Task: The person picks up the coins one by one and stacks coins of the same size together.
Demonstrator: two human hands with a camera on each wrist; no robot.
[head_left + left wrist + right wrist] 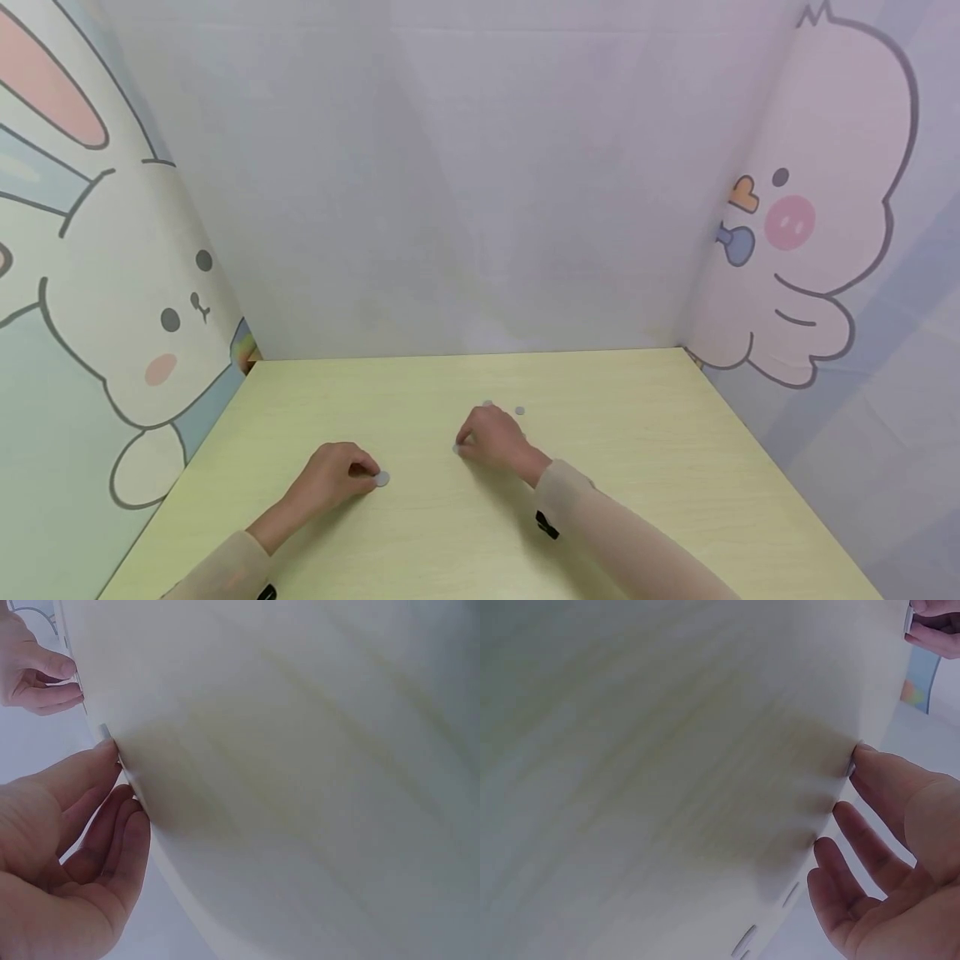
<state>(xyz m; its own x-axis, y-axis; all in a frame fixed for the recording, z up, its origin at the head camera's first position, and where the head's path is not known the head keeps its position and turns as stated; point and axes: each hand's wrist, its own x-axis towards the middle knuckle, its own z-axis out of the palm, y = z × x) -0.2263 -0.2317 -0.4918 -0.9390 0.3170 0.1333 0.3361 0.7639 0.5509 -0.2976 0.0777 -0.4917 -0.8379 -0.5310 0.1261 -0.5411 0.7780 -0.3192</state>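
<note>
On the table, my left hand [333,479] has its thumb and forefinger at the near edge of a flat, silver-grey coin-like disc [382,478]. The left wrist view shows this disc [105,732] edge-on beside the fingertips. Farther back and to the right, my right hand [495,437] pinches another small coin-like disc [455,448], mostly covered by the fingers. In the right wrist view that disc [850,766] shows under one fingertip, while the other fingers are spread toward the tabletop.
Behind the right hand lie more grey discs, one [487,403] partly hidden by it and one [520,410] fully visible. The pale wooden table [637,433] ends at a plain curtain [465,208]. Cartoon-printed cloth [135,333] hangs along both sides.
</note>
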